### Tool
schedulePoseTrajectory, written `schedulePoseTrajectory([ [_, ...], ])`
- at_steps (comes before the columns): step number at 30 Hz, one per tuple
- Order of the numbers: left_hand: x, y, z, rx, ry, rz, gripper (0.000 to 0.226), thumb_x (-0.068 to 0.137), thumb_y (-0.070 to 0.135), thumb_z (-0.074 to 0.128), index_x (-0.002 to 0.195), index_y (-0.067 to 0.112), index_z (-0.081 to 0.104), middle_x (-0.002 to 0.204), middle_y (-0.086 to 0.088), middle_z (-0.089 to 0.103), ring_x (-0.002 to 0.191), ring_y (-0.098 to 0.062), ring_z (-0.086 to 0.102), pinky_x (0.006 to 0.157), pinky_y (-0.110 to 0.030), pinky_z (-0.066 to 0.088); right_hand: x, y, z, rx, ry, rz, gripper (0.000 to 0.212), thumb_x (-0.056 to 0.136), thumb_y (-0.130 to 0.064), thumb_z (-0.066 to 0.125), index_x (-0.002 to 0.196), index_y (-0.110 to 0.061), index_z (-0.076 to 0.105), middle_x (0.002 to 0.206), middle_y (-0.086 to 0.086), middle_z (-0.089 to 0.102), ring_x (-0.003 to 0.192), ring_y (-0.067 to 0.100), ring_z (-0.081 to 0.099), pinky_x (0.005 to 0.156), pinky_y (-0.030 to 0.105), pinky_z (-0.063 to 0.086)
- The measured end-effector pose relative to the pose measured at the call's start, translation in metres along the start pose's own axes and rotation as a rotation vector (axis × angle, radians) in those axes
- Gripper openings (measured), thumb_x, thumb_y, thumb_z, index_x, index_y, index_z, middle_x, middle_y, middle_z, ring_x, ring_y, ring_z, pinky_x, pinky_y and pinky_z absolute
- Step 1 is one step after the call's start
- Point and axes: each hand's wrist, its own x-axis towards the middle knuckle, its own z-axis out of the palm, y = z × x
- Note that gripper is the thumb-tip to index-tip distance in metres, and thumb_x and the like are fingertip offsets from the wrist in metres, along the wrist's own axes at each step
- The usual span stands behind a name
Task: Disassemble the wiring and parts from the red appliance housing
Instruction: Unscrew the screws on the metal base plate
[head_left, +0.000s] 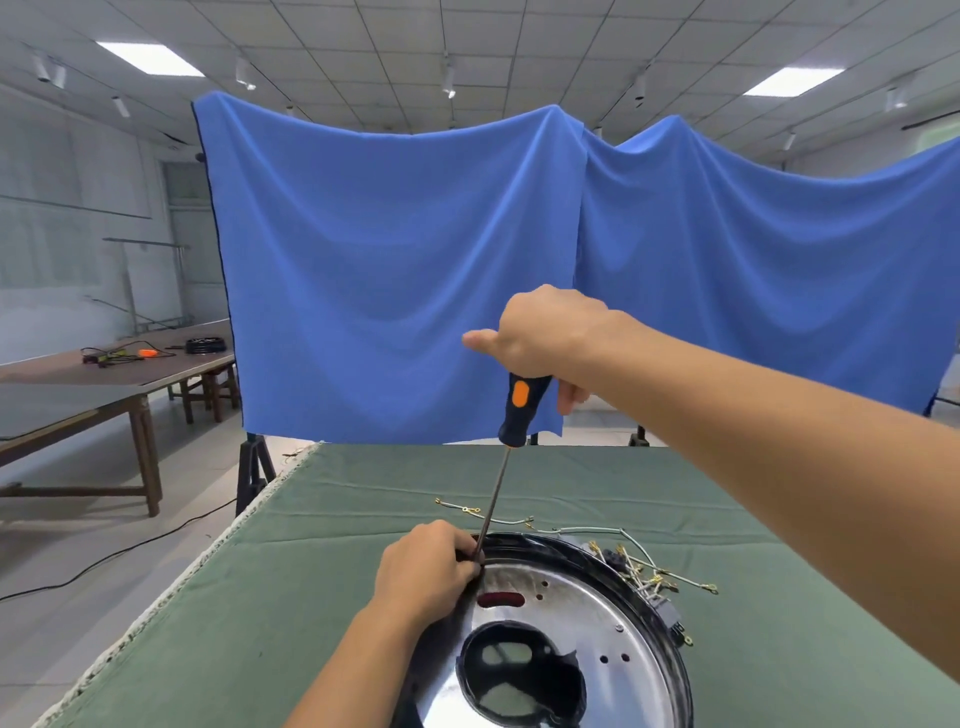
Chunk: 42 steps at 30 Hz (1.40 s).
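Quick count: two hands in view, the left hand (426, 569) and the right hand (545, 338). One screwdriver (511, 441) with a black and orange handle. One round appliance housing (597, 613), shiny metal inside with a dark rim. One tangle of loose wires (644, 569) with brass terminals, too knotted to count singly. One green-covered table (291, 597). Two blue cloths (389, 260) hung behind. Two ceiling light panels (150, 58) lit. Two wooden tables (93, 400) off left.

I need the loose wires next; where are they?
Head view: the wires lie on the green cloth, right of the screwdriver, against the housing's far rim.
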Motion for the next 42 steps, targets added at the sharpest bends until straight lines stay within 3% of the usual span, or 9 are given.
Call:
schedulePoseTrajectory([
  [6, 0.001, 0.001, 0.001, 0.038, -0.005, 0.004, 0.024, 0.072, 0.023, 0.054, 0.088, 0.033, 0.069, 0.088, 0.006, 0.070, 0.090, -0.019, 0.061, 0.069, -0.026, 0.044, -0.002, -0.005, -0.016, 0.135, -0.240, -0.133, 0.029, 0.082, -0.010, 0.056, 0.109, -0.002, 0.062, 0.090, 0.012, 0.069, 0.057, 0.022, 0.062, 0.048, 0.019, 0.049],
  [12, 0.000, 0.001, -0.002, 0.038, -0.017, -0.006, 0.031, 0.065, 0.016, 0.050, 0.087, 0.025, 0.069, 0.089, 0.002, 0.069, 0.089, -0.023, 0.061, 0.067, -0.027, 0.045, -0.004, -0.011, -0.005, -0.064, -0.045, -0.135, 0.027, 0.092, -0.022, 0.049, 0.069, -0.008, 0.051, 0.065, 0.010, 0.064, 0.039, 0.021, 0.056, 0.046, 0.023, 0.043],
  [16, 0.000, 0.002, -0.001, 0.034, -0.025, -0.009, 0.029, 0.067, 0.015, 0.049, 0.087, 0.022, 0.068, 0.094, 0.000, 0.067, 0.092, -0.025, 0.060, 0.069, -0.029, 0.045, -0.010, -0.021, -0.014, 0.136, -0.271, -0.222, 0.026, 0.085, -0.014, 0.059, 0.110, -0.008, 0.056, 0.098, 0.008, 0.067, 0.077, 0.023, 0.066, 0.066, 0.034, 0.060],
  [19, 0.001, 0.001, -0.001, 0.021, -0.032, -0.010, 0.030, 0.067, 0.013, 0.049, 0.088, 0.023, 0.069, 0.093, 0.000, 0.068, 0.092, -0.025, 0.061, 0.072, -0.030, 0.048, -0.013, -0.025, -0.006, 0.046, -0.152, -0.194, 0.032, 0.086, -0.045, 0.058, 0.089, -0.014, 0.052, 0.076, 0.003, 0.066, 0.056, 0.023, 0.068, 0.048, 0.029, 0.052],
  [22, 0.001, 0.001, -0.002, 0.015, -0.049, -0.009, 0.031, 0.064, 0.013, 0.049, 0.085, 0.022, 0.069, 0.087, 0.000, 0.069, 0.087, -0.025, 0.061, 0.071, -0.031, 0.052, -0.009, -0.027, -0.001, -0.044, -0.036, -0.191, 0.025, 0.094, -0.024, 0.045, 0.074, -0.009, 0.049, 0.052, 0.006, 0.061, 0.041, 0.022, 0.060, 0.042, 0.020, 0.040],
  [26, 0.002, 0.001, -0.004, 0.012, -0.050, -0.012, 0.031, 0.065, 0.013, 0.048, 0.085, 0.021, 0.070, 0.084, -0.001, 0.070, 0.085, -0.025, 0.062, 0.070, -0.030, 0.052, -0.009, -0.028, -0.018, 0.132, -0.340, -0.173, 0.026, 0.087, -0.013, 0.054, 0.112, -0.006, 0.053, 0.100, 0.014, 0.068, 0.087, 0.030, 0.070, 0.072, 0.038, 0.059],
  [32, 0.002, -0.001, -0.003, 0.016, -0.067, 0.004, 0.030, 0.064, 0.016, 0.048, 0.084, 0.021, 0.070, 0.082, 0.000, 0.069, 0.084, -0.024, 0.061, 0.070, -0.031, 0.052, -0.010, -0.022, -0.003, -0.088, -0.011, -0.142, 0.034, 0.093, -0.035, 0.053, 0.068, -0.012, 0.046, 0.060, 0.003, 0.055, 0.045, 0.019, 0.052, 0.047, 0.022, 0.035],
  [37, 0.000, 0.001, -0.005, 0.005, -0.071, 0.001, 0.025, 0.066, 0.017, 0.050, 0.082, 0.018, 0.069, 0.081, -0.003, 0.069, 0.083, -0.026, 0.060, 0.067, -0.030, 0.049, -0.008, -0.024, -0.016, 0.205, -0.326, -0.187, 0.025, 0.082, -0.007, 0.056, 0.107, -0.006, 0.058, 0.090, 0.009, 0.065, 0.066, 0.021, 0.059, 0.047, 0.023, 0.053],
  [42, -0.003, 0.004, -0.007, 0.007, -0.072, -0.011, 0.019, 0.067, 0.012, 0.049, 0.076, 0.013, 0.066, 0.073, -0.008, 0.064, 0.077, -0.029, 0.057, 0.059, -0.028, 0.043, -0.012, -0.019, 0.001, 0.046, -0.028, -0.125, 0.037, 0.086, -0.049, 0.056, 0.076, -0.013, 0.051, 0.071, 0.001, 0.064, 0.051, 0.021, 0.060, 0.047, 0.023, 0.038],
])
